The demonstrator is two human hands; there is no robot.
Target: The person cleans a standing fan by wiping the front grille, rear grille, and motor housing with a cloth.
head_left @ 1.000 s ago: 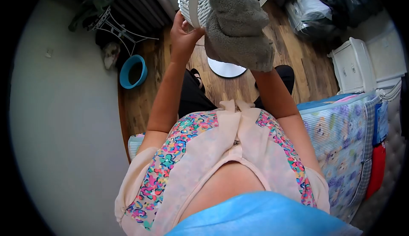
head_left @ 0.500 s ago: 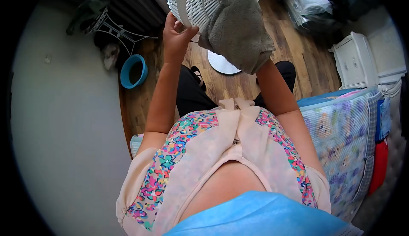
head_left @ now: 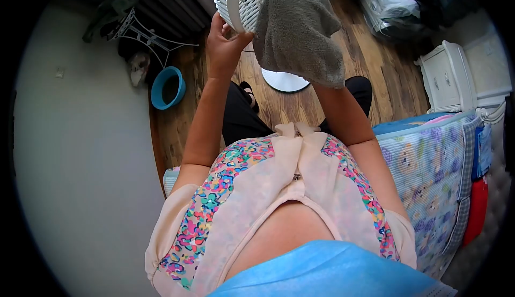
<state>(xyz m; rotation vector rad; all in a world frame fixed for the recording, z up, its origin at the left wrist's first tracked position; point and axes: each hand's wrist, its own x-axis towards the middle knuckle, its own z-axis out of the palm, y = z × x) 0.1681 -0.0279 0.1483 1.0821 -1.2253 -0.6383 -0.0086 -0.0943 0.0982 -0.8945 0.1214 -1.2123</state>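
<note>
Cloth of grey towelling (head_left: 300,34) covers the right hand in the head view, hanging down to the wrist, so from where I stand I can't tell whether the fingers under it are curled or spread. It hangs against, or just in front of, the white fan guard (head_left: 249,7), which runs off the upper edge. The left hand (head_left: 227,47) has the guard's rim pinched between thumb and fingers. That hold worries me: being at one side only, it could let the guard tip or slip if the cloth pressed hard. Loose folds might also snag between the narrow slats. Below, a round pale base (head_left: 285,81) sits on the wooden floor (head_left: 386,85); a dropped guard could strike it or the black shoe (head_left: 248,94) nearby.
</note>
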